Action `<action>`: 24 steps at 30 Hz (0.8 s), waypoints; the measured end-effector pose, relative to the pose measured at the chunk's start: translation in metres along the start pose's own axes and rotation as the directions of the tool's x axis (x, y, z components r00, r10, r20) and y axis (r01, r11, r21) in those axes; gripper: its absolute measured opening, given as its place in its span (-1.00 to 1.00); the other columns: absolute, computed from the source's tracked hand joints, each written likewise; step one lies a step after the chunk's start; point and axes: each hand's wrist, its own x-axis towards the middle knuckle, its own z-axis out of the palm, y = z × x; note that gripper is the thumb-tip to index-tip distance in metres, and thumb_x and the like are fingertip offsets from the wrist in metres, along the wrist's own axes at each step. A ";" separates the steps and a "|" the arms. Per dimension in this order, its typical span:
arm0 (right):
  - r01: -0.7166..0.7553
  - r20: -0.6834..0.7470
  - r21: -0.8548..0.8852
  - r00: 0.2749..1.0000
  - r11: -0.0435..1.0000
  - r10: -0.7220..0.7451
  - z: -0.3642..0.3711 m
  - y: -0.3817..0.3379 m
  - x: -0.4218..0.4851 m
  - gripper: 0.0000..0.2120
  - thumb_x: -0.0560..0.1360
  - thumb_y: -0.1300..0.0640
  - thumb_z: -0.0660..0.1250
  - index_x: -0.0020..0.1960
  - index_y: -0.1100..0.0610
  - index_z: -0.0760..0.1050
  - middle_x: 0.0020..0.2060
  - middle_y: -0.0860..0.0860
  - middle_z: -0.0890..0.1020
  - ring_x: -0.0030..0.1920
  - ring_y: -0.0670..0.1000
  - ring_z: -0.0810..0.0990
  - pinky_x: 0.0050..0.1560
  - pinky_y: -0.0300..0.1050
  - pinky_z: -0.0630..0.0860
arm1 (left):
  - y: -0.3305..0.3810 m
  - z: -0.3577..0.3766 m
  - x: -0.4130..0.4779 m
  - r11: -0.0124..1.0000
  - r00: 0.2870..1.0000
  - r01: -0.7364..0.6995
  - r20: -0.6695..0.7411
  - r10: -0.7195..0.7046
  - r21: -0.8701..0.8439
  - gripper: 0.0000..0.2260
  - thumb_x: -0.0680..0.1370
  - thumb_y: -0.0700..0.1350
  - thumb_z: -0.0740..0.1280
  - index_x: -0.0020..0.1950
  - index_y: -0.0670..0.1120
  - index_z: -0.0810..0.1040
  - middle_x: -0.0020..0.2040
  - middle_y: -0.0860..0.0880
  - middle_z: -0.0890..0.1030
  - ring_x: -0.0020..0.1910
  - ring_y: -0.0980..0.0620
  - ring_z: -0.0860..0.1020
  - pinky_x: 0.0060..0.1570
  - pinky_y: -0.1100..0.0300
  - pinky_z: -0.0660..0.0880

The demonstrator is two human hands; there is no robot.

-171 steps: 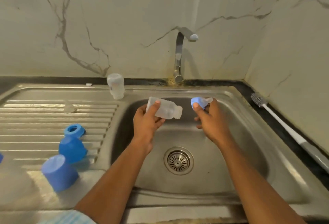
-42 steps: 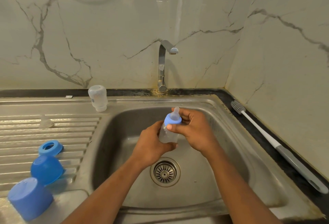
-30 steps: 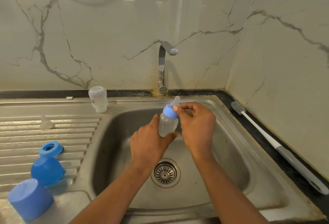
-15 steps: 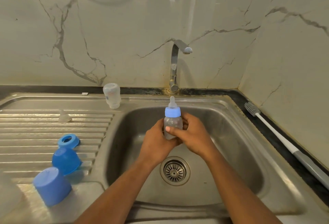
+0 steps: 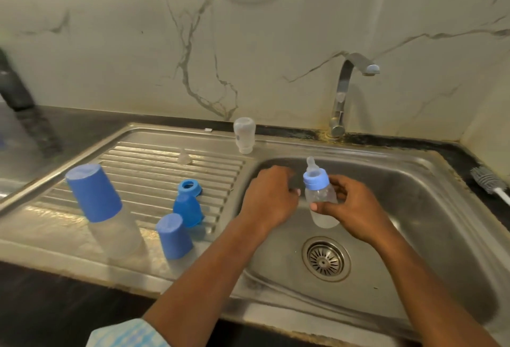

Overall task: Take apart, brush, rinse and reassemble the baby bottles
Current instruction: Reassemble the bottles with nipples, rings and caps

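Over the sink basin (image 5: 441,236), the right hand (image 5: 350,208) grips the small bottle (image 5: 321,197) upright, with collar and teat fitted. The left hand (image 5: 269,197) sits just left of it, fingers curled, contact unclear. Bottles: three, including the capped bottle (image 5: 110,219) near left and the inverted bottle (image 5: 243,137) at the far rim. On the drainboard (image 5: 138,159): far blue cap (image 5: 187,210), near blue cap (image 5: 174,236), one collar ring (image 5: 189,186), one loose teat (image 5: 183,159). Brush (image 5: 488,181) at far right.

The bottle (image 5: 321,200) is clear with a light blue ring (image 5: 316,182). The big cap (image 5: 93,193) and small cap (image 5: 174,236) are blue. The sink (image 5: 414,208) is shiny grey. The wall (image 5: 248,43) is cream with wiggly grey lines. The surface (image 5: 55,305) is black. The brush (image 5: 484,179) is grey and white. The sleeve (image 5: 124,335) has light blue checks.
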 end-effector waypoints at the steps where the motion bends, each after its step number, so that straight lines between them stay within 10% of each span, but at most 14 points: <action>1: 0.002 0.009 -0.005 1.000 1.000 -0.002 0.001 0.001 0.000 -0.46 0.30 0.11 0.61 0.21 -0.06 0.50 -0.02 -0.17 0.61 -0.03 -0.28 0.57 -0.10 -0.37 0.44 | -0.003 0.003 -0.006 1.000 1.000 0.014 0.012 -0.014 0.016 -0.75 0.55 -0.09 0.38 0.21 -0.09 0.63 0.15 -0.09 0.67 0.16 -0.13 0.61 0.14 0.01 0.55; 9: 0.019 0.077 -0.034 0.997 0.999 -0.016 0.006 0.002 0.000 -0.43 0.28 0.07 0.63 0.25 -0.03 0.54 0.03 -0.14 0.65 0.00 -0.24 0.59 -0.04 -0.32 0.48 | -0.007 -0.021 -0.087 0.998 0.975 0.021 -0.222 -0.006 0.065 -0.68 0.60 -0.01 0.33 0.36 0.03 0.55 0.26 0.07 0.58 0.22 0.05 0.54 0.09 0.23 0.42; 14: 0.018 0.103 -0.034 0.995 0.999 -0.015 0.006 0.001 -0.001 -0.43 0.28 0.08 0.63 0.25 -0.02 0.54 0.03 -0.13 0.65 0.02 -0.19 0.61 0.00 -0.24 0.50 | -0.043 -0.049 -0.143 0.963 0.787 0.228 -0.609 -0.095 0.144 -0.56 0.45 -0.09 0.49 0.32 -0.09 0.57 0.22 -0.13 0.51 0.11 -0.15 0.50 -0.03 0.01 0.50; 24: 0.002 0.129 -0.050 0.992 0.999 0.004 0.005 0.000 -0.003 -0.43 0.30 0.08 0.61 0.26 -0.02 0.52 0.00 -0.17 0.62 -0.01 -0.25 0.57 -0.10 -0.35 0.44 | -0.079 -0.063 -0.142 0.880 0.816 0.445 -0.480 -0.323 0.164 -0.42 0.45 0.19 0.45 0.32 -0.16 0.53 0.20 -0.19 0.56 0.09 -0.21 0.57 0.00 -0.05 0.54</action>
